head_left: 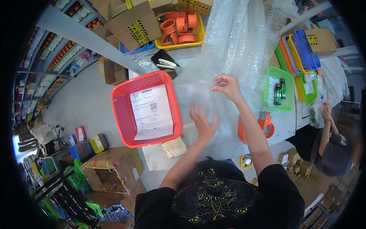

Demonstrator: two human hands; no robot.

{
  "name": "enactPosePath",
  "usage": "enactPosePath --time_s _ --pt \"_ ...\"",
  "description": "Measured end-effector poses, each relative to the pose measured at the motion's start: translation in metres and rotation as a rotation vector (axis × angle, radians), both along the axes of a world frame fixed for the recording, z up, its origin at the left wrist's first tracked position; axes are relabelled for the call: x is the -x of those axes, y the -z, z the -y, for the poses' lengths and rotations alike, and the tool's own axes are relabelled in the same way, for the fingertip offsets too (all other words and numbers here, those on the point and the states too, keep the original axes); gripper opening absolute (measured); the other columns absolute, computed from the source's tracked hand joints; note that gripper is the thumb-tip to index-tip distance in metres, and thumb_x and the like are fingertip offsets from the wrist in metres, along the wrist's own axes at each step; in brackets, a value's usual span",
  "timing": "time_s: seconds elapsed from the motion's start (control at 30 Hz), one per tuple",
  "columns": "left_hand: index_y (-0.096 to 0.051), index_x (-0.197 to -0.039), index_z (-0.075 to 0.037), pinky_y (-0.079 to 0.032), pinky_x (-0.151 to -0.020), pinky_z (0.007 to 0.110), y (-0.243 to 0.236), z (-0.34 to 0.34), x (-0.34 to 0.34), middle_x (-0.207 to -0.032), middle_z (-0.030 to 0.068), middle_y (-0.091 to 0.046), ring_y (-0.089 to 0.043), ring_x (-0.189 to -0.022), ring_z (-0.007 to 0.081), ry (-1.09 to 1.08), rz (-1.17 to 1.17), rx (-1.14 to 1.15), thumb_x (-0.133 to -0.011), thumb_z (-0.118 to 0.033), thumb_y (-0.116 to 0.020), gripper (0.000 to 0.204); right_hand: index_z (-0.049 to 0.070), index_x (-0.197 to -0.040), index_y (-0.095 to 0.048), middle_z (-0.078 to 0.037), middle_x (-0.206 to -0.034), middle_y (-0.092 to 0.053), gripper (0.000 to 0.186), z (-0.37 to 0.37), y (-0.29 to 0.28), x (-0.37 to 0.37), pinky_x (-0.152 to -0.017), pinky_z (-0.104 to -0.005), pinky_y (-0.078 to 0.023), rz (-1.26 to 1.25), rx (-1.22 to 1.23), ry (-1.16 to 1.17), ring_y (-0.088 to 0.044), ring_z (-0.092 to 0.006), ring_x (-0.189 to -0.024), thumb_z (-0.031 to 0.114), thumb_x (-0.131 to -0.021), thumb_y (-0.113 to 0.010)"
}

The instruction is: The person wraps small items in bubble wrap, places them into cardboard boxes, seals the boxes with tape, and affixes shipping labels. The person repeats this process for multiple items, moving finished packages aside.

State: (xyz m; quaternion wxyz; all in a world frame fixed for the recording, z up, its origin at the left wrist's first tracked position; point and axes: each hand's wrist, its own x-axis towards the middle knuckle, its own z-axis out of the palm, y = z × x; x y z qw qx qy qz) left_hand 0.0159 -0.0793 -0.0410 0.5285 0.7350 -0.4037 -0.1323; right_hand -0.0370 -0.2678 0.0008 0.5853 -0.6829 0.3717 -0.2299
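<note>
A sheet of clear bubble wrap point(217, 126) lies on the white table in front of me. Over its left part is my left hand point(204, 124), blurred by motion, with its fingers spread and nothing visible in them. My right hand point(228, 87) hovers farther forward, its fingers loosely curled and the thumb apart from them; I make out nothing between them. Left of my hands stands a red basket point(176, 114) with a printed paper slip point(152, 112) in it. Beneath my right forearm sits an orange tape dispenser point(265, 124), partly hidden.
A green basket point(268, 72) with dark green bottles point(278, 94) stands at the right. More bubble wrap point(236, 34) covers the far table. A yellow tray point(179, 45) holds orange tape rolls. A black stapler tray point(164, 61) lies by a post point(95, 34). A co-worker point(331, 149) works at right.
</note>
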Motion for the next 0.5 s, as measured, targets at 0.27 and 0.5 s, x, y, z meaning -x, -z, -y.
enactPosePath --time_s 0.27,0.5 --pt "-0.062 -0.102 0.0 -0.038 -0.064 0.025 -0.029 0.076 -0.074 -0.076 -0.001 -0.053 -0.045 -0.071 0.0085 -0.182 -0.435 0.241 -0.09 -0.013 -0.066 0.018 -0.005 -0.09 -0.071 -0.009 -0.083 -0.067 0.009 -0.016 -0.025 0.043 -0.068 -0.0264 -0.056 0.248 -0.044 0.148 -0.065 -0.014 -0.076 0.002 -0.086 -0.067" --pt "-0.049 -0.127 0.001 -0.04 -0.092 0.041 -0.032 0.108 -0.085 -0.114 0.0186 -0.055 -0.053 -0.104 0.0285 -0.363 0.096 0.219 -0.09 -0.01 -0.061 0.041 -0.003 -0.116 -0.061 -0.011 -0.088 -0.066 0.03 0.027 0.033 0.069 -0.068 -0.0306 -0.056 0.133 -0.14 0.429 -0.068 -0.0202 -0.079 0.02 -0.097 -0.057"
